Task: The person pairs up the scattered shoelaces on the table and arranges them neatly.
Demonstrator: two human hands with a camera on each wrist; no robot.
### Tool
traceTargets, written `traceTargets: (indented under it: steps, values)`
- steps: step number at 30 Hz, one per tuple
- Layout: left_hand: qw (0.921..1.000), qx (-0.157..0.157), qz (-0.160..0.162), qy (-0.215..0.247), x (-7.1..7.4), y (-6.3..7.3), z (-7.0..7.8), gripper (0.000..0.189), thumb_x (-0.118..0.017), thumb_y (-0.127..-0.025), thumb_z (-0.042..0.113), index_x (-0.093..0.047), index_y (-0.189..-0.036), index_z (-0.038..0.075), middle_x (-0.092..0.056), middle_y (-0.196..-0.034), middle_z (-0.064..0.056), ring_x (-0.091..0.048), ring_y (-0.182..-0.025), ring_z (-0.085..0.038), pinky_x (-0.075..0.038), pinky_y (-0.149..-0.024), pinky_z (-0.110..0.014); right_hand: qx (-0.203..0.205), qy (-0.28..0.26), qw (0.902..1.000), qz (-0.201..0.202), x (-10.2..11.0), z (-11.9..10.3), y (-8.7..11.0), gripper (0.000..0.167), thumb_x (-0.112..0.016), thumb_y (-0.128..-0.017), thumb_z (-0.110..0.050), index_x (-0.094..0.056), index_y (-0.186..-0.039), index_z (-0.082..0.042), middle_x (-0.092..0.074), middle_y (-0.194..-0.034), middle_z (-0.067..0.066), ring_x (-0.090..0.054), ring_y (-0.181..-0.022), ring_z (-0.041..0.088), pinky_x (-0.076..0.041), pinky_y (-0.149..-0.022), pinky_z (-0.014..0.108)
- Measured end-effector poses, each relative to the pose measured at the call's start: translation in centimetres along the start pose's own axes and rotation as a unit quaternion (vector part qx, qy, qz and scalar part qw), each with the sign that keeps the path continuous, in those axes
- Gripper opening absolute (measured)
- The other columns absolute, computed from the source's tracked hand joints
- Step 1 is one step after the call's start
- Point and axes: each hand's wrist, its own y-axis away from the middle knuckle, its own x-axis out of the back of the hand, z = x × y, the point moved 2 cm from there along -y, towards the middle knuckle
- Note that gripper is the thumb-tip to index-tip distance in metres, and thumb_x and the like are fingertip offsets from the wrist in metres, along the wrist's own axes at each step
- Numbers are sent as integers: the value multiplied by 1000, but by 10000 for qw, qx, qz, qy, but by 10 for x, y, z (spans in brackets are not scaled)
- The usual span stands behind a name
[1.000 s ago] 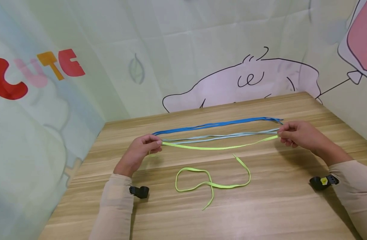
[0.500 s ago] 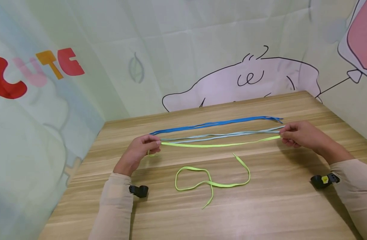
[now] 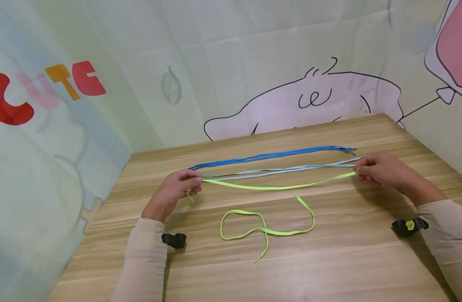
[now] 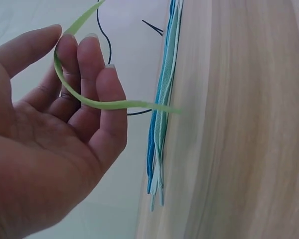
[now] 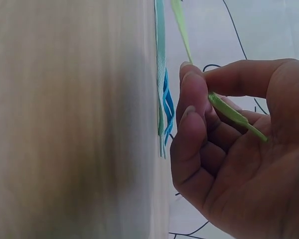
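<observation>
A yellow-green shoelace [image 3: 261,188] hangs in a shallow sag between both hands above the table. My left hand [image 3: 174,191] pinches it between thumb and forefinger; in the left wrist view the short tail of this lace [image 4: 107,105] curves across the other fingers. At the other end my right hand [image 3: 385,170] pinches the lace, and its tipped end [image 5: 234,113] lies over the palm side in the right wrist view. Just beyond the held lace, pale blue-green shoelaces [image 3: 280,170] lie stretched out side by side. A second yellow-green shoelace [image 3: 287,234] lies looped on the table nearer me.
Blue shoelaces [image 3: 268,156] lie straight along the far part of the wooden table [image 3: 310,268]. Behind the table's back edge hangs a printed cloth [image 3: 231,75]. A black wrist camera [image 3: 174,240] juts from the left sleeve, another [image 3: 406,227] from the right.
My right hand has shifted slightly to the right with its end of the lace. The lace pulled straighter, then sagged again. The left hand has hardly moved; its lace tail now hangs lower.
</observation>
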Motion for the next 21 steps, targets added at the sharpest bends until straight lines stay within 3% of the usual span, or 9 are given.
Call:
traceTargets:
  steps: [8,21]
  values:
    - [10000,51,35,-23,0,0,0,39,-65,-99,21,-58,-126,-6,-64,-107,-22,-62,-89,-22,-52,-82,-36,-45,91,9999,-6,2,-1,2,22,-48,-104,-5,-57,-113,13,-64,-84,5,-57,-70,14,-50,-58,30]
    - [9992,338,84,-179,7,2,-4,26,-68,-97,22,-64,-114,2,-64,-105,-14,-63,-90,-21,-50,-81,-33,-160,357,9992,7,6,1,3,23,-49,-105,-8,-60,-109,12,-63,-83,4,-56,-72,14,-49,-59,29]
